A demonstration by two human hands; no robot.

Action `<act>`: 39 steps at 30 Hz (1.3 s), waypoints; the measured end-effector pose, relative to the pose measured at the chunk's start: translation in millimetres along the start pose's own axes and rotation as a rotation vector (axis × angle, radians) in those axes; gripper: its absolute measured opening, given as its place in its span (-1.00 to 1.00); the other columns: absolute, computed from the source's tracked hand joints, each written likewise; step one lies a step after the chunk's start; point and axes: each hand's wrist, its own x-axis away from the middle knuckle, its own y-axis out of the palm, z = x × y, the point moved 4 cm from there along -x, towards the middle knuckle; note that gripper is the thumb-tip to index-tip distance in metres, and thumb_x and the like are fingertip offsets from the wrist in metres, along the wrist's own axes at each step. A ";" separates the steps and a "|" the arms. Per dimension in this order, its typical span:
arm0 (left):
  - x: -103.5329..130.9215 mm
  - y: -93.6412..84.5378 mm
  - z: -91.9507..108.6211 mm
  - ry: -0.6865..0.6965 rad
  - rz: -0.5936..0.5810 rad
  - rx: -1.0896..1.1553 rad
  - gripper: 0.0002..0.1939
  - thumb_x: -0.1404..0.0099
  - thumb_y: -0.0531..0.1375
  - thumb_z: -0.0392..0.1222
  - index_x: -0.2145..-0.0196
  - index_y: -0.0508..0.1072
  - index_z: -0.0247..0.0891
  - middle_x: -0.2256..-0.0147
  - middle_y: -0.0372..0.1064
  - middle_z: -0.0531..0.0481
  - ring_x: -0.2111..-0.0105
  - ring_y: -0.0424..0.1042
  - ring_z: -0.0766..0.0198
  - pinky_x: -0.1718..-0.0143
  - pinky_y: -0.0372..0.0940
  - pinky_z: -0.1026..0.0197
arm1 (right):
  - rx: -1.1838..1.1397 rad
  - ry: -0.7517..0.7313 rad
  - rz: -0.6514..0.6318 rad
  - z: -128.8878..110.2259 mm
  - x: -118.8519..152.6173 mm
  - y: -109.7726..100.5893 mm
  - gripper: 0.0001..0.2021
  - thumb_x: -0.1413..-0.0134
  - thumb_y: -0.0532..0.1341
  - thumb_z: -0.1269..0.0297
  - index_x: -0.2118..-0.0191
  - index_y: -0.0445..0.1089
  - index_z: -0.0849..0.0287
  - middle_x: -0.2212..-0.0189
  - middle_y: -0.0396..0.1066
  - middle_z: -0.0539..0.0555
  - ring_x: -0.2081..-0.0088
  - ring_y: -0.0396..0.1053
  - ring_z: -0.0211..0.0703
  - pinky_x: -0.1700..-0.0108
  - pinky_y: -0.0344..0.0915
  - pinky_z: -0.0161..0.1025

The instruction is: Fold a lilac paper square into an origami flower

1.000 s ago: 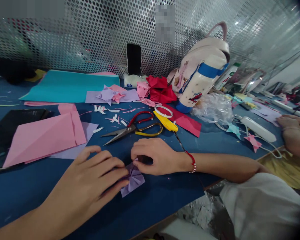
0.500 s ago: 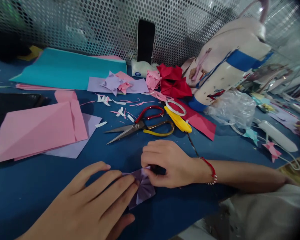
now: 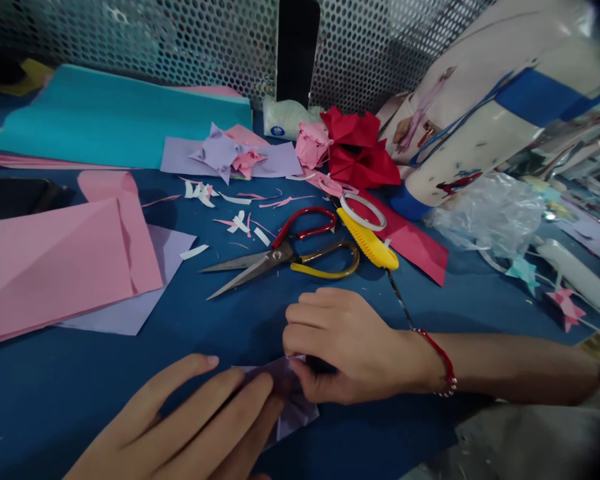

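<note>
A creased purple sheet of paper lies on the blue table near me, mostly covered by my hands. My right hand is closed, pinching the paper's upper edge between thumb and curled forefinger. My left hand lies flat with fingers stretched over the paper's left part; its thumb is almost wholly hidden. A red bracelet circles the right wrist. Just beyond the hands are scissors with parted blades, and a yellow cutter beside a white ring-shaped roll.
Pink sheets lie at left, a teal stack behind them. Paper scraps are strewn mid-table. Folded red paper, a phone and a leaning white-and-blue bottle stand at the back. Right lies a plastic bag.
The camera view has shifted, so the table things look nearer and spread outward. Both hands sit slightly lower in view, still on the purple paper. The hand at the far right edge has mostly left view.
</note>
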 end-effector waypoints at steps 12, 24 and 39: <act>2.1 4.8 -0.5 -0.031 0.026 0.004 -0.53 -0.98 0.14 0.10 -0.21 0.87 0.00 -0.11 0.82 0.06 -0.14 0.63 0.12 -0.74 0.17 -0.01 | 0.074 0.018 -0.024 -2.3 -0.9 -1.9 -0.69 -0.85 0.18 0.20 0.10 0.52 0.05 0.29 0.46 0.00 0.26 0.28 -0.02 0.18 0.11 -0.03; -7.6 -0.1 0.7 0.002 -0.009 0.007 -0.48 -1.01 0.09 0.11 -0.19 0.86 -0.06 -0.15 0.85 0.10 -0.19 0.61 0.19 -0.94 -0.21 0.08 | 0.086 0.039 -0.006 -4.7 0.4 -6.0 -0.73 -0.86 0.12 0.27 0.04 0.49 0.07 0.20 0.49 0.03 0.23 0.30 -0.01 0.14 0.14 -0.02; -6.1 1.0 -0.1 -0.015 0.012 -0.002 -0.48 -0.99 0.08 0.13 -0.24 0.86 0.01 -0.23 0.85 0.07 -0.17 0.63 0.13 -0.82 -0.02 0.07 | -0.084 0.082 0.054 2.6 -1.0 -6.4 -0.82 -0.76 0.16 0.42 0.03 0.42 0.06 0.21 0.52 0.00 0.22 0.37 -0.07 0.13 0.26 -0.10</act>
